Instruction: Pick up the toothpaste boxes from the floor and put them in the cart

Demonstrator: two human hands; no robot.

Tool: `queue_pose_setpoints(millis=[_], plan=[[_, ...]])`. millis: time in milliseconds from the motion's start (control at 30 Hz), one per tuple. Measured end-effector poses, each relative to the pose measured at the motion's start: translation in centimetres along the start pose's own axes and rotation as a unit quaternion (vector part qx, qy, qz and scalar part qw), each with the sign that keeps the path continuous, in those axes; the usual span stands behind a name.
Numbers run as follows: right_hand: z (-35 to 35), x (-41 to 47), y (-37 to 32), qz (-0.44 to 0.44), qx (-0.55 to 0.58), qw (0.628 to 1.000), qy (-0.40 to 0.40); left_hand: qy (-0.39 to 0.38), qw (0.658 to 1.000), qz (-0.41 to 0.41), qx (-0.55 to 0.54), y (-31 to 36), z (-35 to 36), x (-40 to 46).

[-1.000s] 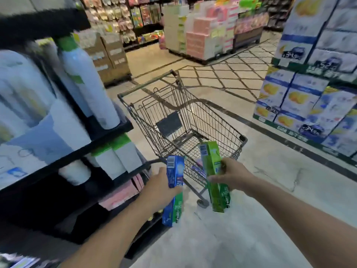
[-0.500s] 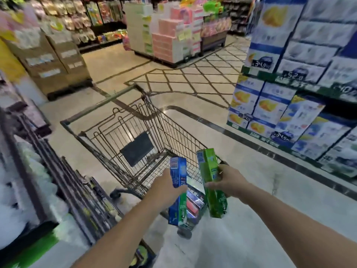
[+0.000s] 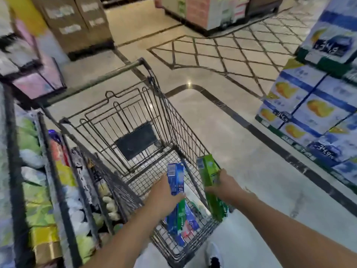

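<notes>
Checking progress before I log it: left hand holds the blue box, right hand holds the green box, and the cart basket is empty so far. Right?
Not quite. The head view shows boxes already lying in the cart. The rest stands: left hand holds the blue box, right hand the green box.

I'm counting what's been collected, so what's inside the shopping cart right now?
Several toothpaste boxes lie in the near end of the shopping cart. The blue box in the left hand hides part of them, so no count is possible.

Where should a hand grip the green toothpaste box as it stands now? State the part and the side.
Grip the green toothpaste box round its middle from the right, as the right hand does: it is long, narrow and stands nearly upright at the cart wall, so fingers span its slim width.
</notes>
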State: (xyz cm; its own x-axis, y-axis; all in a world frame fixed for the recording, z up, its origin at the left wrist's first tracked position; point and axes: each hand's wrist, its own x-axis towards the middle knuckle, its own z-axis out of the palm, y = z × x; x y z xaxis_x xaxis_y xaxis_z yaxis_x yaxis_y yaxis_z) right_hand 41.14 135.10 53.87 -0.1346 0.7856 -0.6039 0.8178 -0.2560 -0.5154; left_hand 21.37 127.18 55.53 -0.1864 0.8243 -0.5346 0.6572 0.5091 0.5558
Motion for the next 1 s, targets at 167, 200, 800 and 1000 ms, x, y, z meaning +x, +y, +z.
queue_pose_setpoints(millis=[167, 200, 800, 1000], plan=[[3.0, 9.0, 1.9, -0.006, -0.061, 0.997, -0.051, -0.006, 0.997, -0.074, -0.032, -1.6, 4.2, 5.3], [4.1, 10.7, 2.5, -0.004, -0.064, 0.996, -0.063, -0.006, 0.995, -0.087, -0.04, -2.2, 5.1, 6.2], [16.7, 24.3, 12.0, 0.048, -0.163, 0.98, -0.107, -0.03, 0.974, -0.216, -0.054, -11.7, 17.4, 17.6], [16.3, 24.0, 12.7, 0.057, -0.142, 0.982, -0.115, -0.03, 0.963, -0.263, -0.042, -11.4, 21.1, 19.3]])
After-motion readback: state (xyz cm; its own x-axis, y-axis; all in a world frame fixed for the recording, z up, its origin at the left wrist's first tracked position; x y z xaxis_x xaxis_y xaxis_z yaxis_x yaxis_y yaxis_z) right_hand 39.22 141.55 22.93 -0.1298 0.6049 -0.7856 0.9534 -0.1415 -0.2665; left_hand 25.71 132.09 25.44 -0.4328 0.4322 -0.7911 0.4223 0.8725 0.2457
